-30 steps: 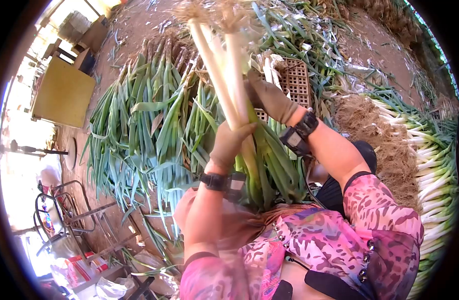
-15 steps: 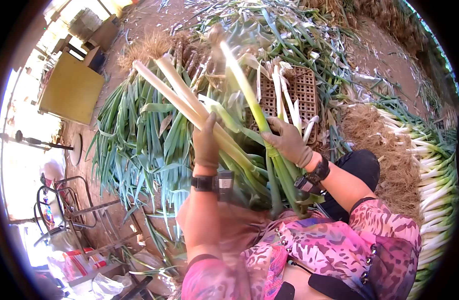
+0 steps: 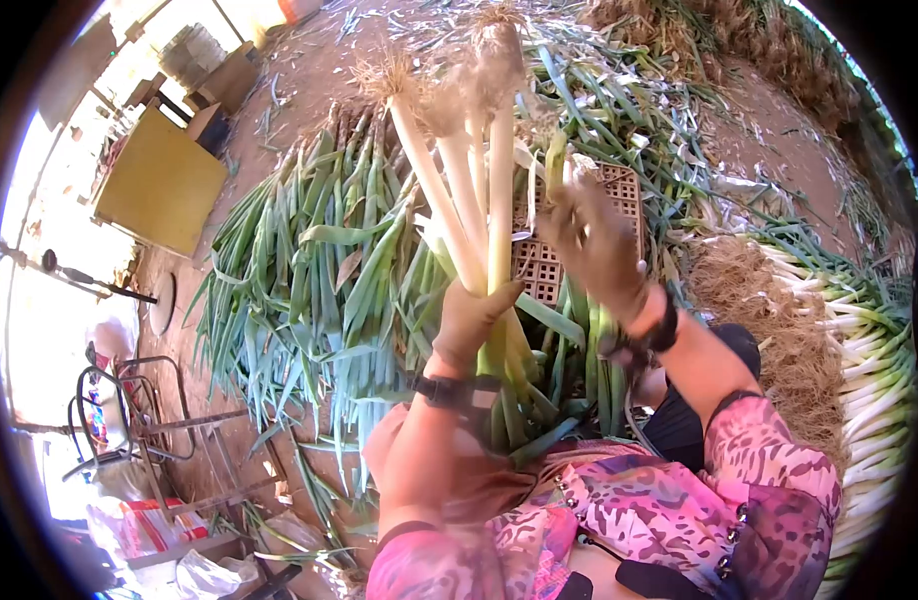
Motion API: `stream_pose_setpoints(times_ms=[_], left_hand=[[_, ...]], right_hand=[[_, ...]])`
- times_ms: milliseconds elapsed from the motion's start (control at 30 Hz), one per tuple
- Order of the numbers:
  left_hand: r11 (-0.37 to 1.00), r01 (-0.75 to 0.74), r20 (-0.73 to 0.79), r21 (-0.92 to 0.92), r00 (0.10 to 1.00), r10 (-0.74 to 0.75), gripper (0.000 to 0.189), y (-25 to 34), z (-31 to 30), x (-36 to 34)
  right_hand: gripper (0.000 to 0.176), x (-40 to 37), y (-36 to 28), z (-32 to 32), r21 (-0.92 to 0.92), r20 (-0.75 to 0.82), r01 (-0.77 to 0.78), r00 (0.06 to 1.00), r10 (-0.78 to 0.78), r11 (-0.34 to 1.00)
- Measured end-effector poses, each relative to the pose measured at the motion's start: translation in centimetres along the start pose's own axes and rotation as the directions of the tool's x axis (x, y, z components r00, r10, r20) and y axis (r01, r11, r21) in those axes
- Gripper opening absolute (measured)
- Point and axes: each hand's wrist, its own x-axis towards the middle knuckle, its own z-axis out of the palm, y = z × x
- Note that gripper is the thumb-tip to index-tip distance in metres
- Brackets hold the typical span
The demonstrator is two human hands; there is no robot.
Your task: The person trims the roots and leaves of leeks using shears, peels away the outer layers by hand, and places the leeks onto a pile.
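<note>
Gripping seemingly 3 leeks (image 3: 487,205) upright at frame center with left hand (image 3: 471,322); cannot tell grip of blurred right hand (image 3: 599,245).

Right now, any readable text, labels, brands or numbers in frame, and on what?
None readable.
Red-and-white packs, lower left: possible print, too small and blurred.
Black wristband: no legible marks.
Leeks in the left hand, crate, yellow board: no text.

yellow table (image 3: 159,185) | brown crate (image 3: 539,268) | metal chair (image 3: 114,415) | root heap (image 3: 769,300)
</note>
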Motion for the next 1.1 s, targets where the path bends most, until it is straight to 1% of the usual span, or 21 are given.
stream_pose_setpoints(times_ms=[100,233,300,367,400,433,500,533,567,600,667,700,733,767,833,867,933,967,1000,1067,1100], left_hand=[[0.996,0.004,0.008,0.092,1.0,-0.005,0.032,0.4,0.9,0.0],[0.996,-0.028,0.025,0.08,0.999,0.026,0.04,-0.3,2.0,-0.3],[0.992,0.041,0.028,0.12,0.999,-0.044,0.037,-0.2,1.7,-0.5],[0.996,0.046,0.033,0.075,0.998,-0.049,0.034,-0.1,0.9,-0.9],[0.997,0.049,0.034,0.057,0.998,-0.051,0.033,0.0,0.5,-1.2],[0.999,0.044,0.019,-0.007,0.999,-0.044,0.03,0.1,0.2,-1.5],[0.998,0.05,0.019,-0.041,0.999,-0.049,0.03,0.1,-0.5,-1.2],[0.997,0.056,0.018,-0.058,0.998,-0.055,0.029,0.0,-0.7,-1.2],[0.998,0.051,0.006,-0.046,0.999,-0.05,0.031,0.1,-0.7,-0.9],[0.997,0.035,-0.009,-0.064,0.999,-0.035,0.033,0.2,-1.0,-0.6],[0.994,0.015,-0.037,-0.104,0.999,-0.019,0.039,0.1,-2.1,0.1],[0.993,-0.044,-0.069,-0.113,0.997,0.036,0.038,0.9,-2.5,0.0],[0.993,0.025,-0.102,-0.117,0.994,-0.037,0.037,1.5,-3.2,-0.2],[0.993,0.021,-0.139,-0.119,0.99,-0.038,0.036,1.8,-3.6,-0.2],[0.997,0.021,-0.187,-0.08,0.982,-0.036,0.035,1.5,-4.8,-0.4],[0.999,0.024,-0.191,-0.039,0.981,-0.031,0.037,1.2,-5.0,-0.5],[0.999,-0.002,-0.202,-0.046,0.979,-0.007,0.036,1.0,-4.9,-0.5],[0.999,-0.005,-0.198,-0.039,0.98,-0.003,0.036,0.9,-4.9,-0.5],[0.999,-0.007,-0.198,-0.037,0.98,-0.001,0.035,0.8,-4.7,-0.5],[0.999,0.013,-0.167,-0.05,0.986,-0.021,0.034,1.2,-4.1,-0.7],[0.999,0.023,-0.148,-0.044,0.988,-0.029,0.034,1.2,-4.0,-0.5]], right_hand=[[0.04,8.2,0.7,-1.3,-0.308,-0.101,0.224,0.959,-0.266,0.925],[0.029,14.6,5.6,-0.3,-0.432,0.192,0.333,0.942,-0.275,0.838],[0.024,18.4,10.5,-1.1,-0.518,0.088,0.238,0.97,-0.226,0.822],[0.023,23.3,16.4,-6.0,-0.433,-0.259,0.003,0.958,-0.127,0.902],[0.028,24.2,14.5,-6.5,-0.403,-0.333,-0.337,0.92,0.206,0.851],[0.036,25.4,10.3,-7.7,-0.349,-0.395,-0.637,0.765,0.509,0.687],[0.045,22.4,11.1,-9.5,-0.206,-0.068,-0.653,0.753,0.655,0.729],[0.043,18.8,14.5,-10.6,0.0,0.274,-0.409,0.878,0.393,0.913],[0.043,14.9,12.8,-8.9,0.042,0.536,-0.466,0.757,0.374,0.884],[0.043,11.1,10.8,-7.2,0.041,0.753,-0.532,0.573,0.324,0.846],[0.033,0.9,6.5,-4.0,-0.222,0.961,-0.651,-0.019,0.277,0.726],[0.035,-6.0,7.6,-2.1,-0.172,0.973,-0.387,-0.213,0.094,0.906],[0.036,-8.7,5.3,-1.9,-0.188,0.856,-0.305,-0.518,0.003,0.934],[0.03,-9.3,3.7,-1.6,0.019,0.782,-0.062,-0.621,-0.053,0.998],[0.033,-5.6,5.7,-0.8,-0.172,0.921,-0.252,-0.384,0.065,0.952],[0.032,-2.4,8.2,-0.5,-0.23,0.959,-0.25,-0.222,0.176,0.94],[0.031,6.7,13.5,-1.4,-0.352,0.878,-0.123,0.299,0.373,0.928],[0.03,11.1,15.7,-3.0,-0.399,0.727,-0.129,0.559,0.399,0.908],[0.03,14.9,17.4,-4.8,-0.402,0.543,-0.144,0.758,0.362,0.904],[0.03,18.1,18.4,-6.6,-0.361,0.289,-0.149,0.921,0.263,0.92],[0.024,16.8,18.3,-7.3,-0.317,0.324,-0.275,0.868,0.376,0.908]])
